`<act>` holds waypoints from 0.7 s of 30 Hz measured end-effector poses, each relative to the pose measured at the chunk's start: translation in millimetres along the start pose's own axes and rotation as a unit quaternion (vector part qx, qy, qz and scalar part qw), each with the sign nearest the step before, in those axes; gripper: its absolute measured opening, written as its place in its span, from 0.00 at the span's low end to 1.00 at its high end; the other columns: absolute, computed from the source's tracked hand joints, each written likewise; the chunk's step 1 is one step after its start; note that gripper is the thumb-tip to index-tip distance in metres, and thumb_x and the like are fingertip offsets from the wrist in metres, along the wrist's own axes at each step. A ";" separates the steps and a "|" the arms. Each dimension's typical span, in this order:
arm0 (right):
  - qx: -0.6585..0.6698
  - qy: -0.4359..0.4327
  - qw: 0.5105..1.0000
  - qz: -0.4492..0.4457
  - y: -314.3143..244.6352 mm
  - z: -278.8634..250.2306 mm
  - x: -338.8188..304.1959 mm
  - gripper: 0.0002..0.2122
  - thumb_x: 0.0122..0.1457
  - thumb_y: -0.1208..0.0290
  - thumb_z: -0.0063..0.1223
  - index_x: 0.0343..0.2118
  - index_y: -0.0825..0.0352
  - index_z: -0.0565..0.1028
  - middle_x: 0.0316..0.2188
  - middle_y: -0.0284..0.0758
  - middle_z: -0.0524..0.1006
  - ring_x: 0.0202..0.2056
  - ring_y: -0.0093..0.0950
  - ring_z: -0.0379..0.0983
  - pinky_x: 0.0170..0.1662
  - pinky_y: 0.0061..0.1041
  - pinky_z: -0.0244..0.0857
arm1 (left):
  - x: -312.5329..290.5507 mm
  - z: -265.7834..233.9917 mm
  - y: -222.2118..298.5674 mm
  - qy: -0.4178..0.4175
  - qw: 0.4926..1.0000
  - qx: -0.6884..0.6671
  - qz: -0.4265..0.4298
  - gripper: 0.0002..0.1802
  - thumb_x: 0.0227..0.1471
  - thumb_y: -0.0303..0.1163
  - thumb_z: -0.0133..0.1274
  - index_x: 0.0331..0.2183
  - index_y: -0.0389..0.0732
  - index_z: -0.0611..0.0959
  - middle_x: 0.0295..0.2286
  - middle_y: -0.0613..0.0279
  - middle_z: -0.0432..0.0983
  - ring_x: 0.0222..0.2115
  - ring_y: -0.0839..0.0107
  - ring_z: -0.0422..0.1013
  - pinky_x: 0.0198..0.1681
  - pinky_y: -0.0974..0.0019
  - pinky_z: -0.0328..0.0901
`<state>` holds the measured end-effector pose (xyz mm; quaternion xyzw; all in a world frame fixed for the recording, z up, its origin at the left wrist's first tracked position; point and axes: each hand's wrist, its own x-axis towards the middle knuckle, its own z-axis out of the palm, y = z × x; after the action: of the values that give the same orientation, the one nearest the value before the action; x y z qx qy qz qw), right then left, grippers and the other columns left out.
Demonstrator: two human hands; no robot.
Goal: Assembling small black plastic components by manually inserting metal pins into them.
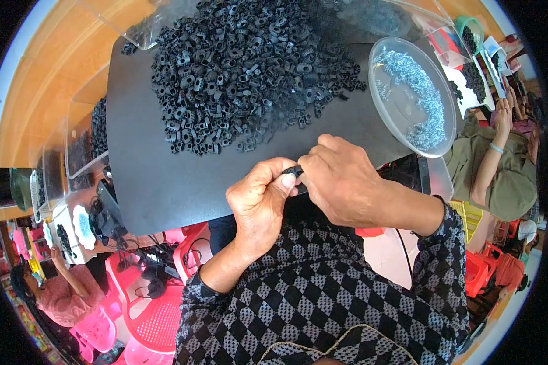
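My left hand (pixel 257 201) pinches a small black plastic part (pixel 294 171) between thumb and fingers, over the near edge of the dark table. Against the part's right end is my right hand (pixel 342 176), its fingers curled and closed. The tips of those fingers are hidden, so whatever they grip cannot be made out. Beyond both hands spreads a large heap of similar black plastic parts (pixel 243 79). To the heap's right, a round clear plastic tray (pixel 402 113) holds many tiny silvery metal pieces (pixel 433 106), too small to name for sure.
Clear plastic boxes (pixel 84 143) with black parts stand left of the table (pixel 158 188). A pink chair (pixel 155 316) is at lower left. Other people sit at work on both sides, one in pink (pixel 73 298), one in olive green (pixel 490 164). A green basket (pixel 469 30) stands far right.
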<state>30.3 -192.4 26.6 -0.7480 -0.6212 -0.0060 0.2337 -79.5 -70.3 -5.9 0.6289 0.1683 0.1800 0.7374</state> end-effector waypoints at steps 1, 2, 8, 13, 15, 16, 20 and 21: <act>-0.001 0.001 1.000 0.000 -1.7 0.1 0.9 0.08 0.41 0.72 0.55 0.22 0.68 0.67 0.20 0.39 0.69 0.26 0.36 0.65 0.29 0.34 0.60 | 1.2 -0.7 0.7 -0.005 0.999 -0.037 -0.010 0.05 0.51 0.18 0.52 0.33 0.29 0.79 0.26 0.63 0.76 0.24 0.80 0.69 0.28 0.76 0.66; -0.015 0.017 1.000 0.002 -4.0 0.4 1.9 0.09 0.41 0.72 0.55 0.22 0.68 0.67 0.20 0.39 0.68 0.27 0.36 0.65 0.29 0.33 0.59 | 2.4 -1.2 1.5 -0.011 0.997 -0.075 -0.021 0.05 0.51 0.19 0.52 0.33 0.28 0.78 0.26 0.63 0.76 0.25 0.80 0.69 0.30 0.76 0.67; -0.106 0.082 0.991 -0.013 -5.3 9.1 3.3 0.11 0.40 0.68 0.56 0.22 0.69 0.68 0.20 0.37 0.66 0.27 0.34 0.62 0.28 0.32 0.57 | 5.7 2.7 6.8 -0.005 0.991 -0.121 -0.057 0.06 0.52 0.21 0.52 0.33 0.28 0.78 0.28 0.62 0.76 0.26 0.79 0.69 0.30 0.77 0.65; -0.149 0.123 0.980 -0.039 2.3 14.6 1.1 0.12 0.40 0.67 0.56 0.23 0.70 0.68 0.19 0.37 0.65 0.27 0.34 0.61 0.28 0.32 0.58 | 8.2 1.2 11.9 -0.010 0.988 -0.133 -0.074 0.06 0.52 0.23 0.52 0.33 0.29 0.79 0.27 0.64 0.76 0.26 0.81 0.68 0.29 0.77 0.64; -0.089 0.127 0.987 -0.039 6.7 14.8 -0.3 0.12 0.41 0.67 0.57 0.23 0.69 0.67 0.20 0.36 0.65 0.27 0.34 0.61 0.29 0.31 0.58 | 12.1 -8.6 14.5 -0.074 0.990 -0.037 -0.116 0.07 0.53 0.23 0.52 0.33 0.29 0.79 0.25 0.65 0.76 0.25 0.82 0.67 0.28 0.78 0.63; -0.089 0.127 0.987 -0.040 7.1 13.1 0.0 0.12 0.41 0.67 0.57 0.23 0.69 0.67 0.20 0.36 0.65 0.27 0.34 0.61 0.29 0.31 0.58 | 14.4 -10.1 20.6 -0.076 0.994 0.053 -0.059 0.07 0.53 0.25 0.51 0.33 0.30 0.79 0.24 0.65 0.76 0.24 0.83 0.68 0.28 0.78 0.63; -0.058 0.101 0.993 -0.032 4.6 9.0 0.6 0.13 0.40 0.66 0.58 0.23 0.67 0.66 0.20 0.36 0.64 0.27 0.34 0.61 0.30 0.31 0.58 | 15.7 -15.1 22.2 -0.113 0.988 0.041 -0.096 0.08 0.53 0.26 0.52 0.33 0.30 0.80 0.23 0.65 0.76 0.24 0.82 0.68 0.28 0.78 0.63; -0.049 0.097 0.994 -0.027 3.6 9.1 0.6 0.14 0.40 0.66 0.59 0.23 0.67 0.65 0.20 0.36 0.64 0.27 0.33 0.61 0.30 0.31 0.59 | 13.7 -13.1 20.5 -0.094 0.990 -0.009 -0.100 0.08 0.53 0.26 0.52 0.32 0.29 0.80 0.24 0.65 0.76 0.24 0.82 0.68 0.29 0.78 0.64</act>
<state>31.3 -189.0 17.5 -0.7376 -0.6144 -0.1153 0.2552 -74.8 -49.4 12.1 0.6163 0.1585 0.0467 0.7700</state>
